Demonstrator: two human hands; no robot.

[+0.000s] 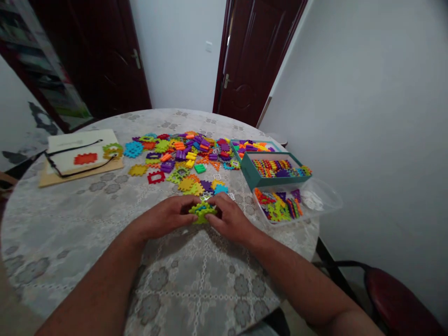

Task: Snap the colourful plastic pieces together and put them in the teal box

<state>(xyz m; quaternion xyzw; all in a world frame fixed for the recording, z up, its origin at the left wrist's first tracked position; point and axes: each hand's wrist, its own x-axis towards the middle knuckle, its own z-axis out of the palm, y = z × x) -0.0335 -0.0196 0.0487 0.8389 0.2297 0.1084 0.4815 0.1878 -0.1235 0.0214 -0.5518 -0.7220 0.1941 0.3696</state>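
Note:
Between my two hands is a small stack of interlocking plastic building pieces [202, 213], lime green in front with some blue showing behind. My left hand [168, 215] grips its left side, thumb in front and fingers behind. On the right side, my right hand [229, 215] pinches it the same way. The far side of the stack is hidden by the fingers. Just beyond my hands lie yellow-green flat pieces [191, 185], a purple piece [206, 186] and a blue piece [220, 189].
A large pile of colourful pieces [175, 154] spreads across the middle of the round table [70, 233]. At right stand a green box [249, 172] and a clear plastic tub [276, 223], both holding pieces. A board with papers and a black strap [80, 172] lies at left.

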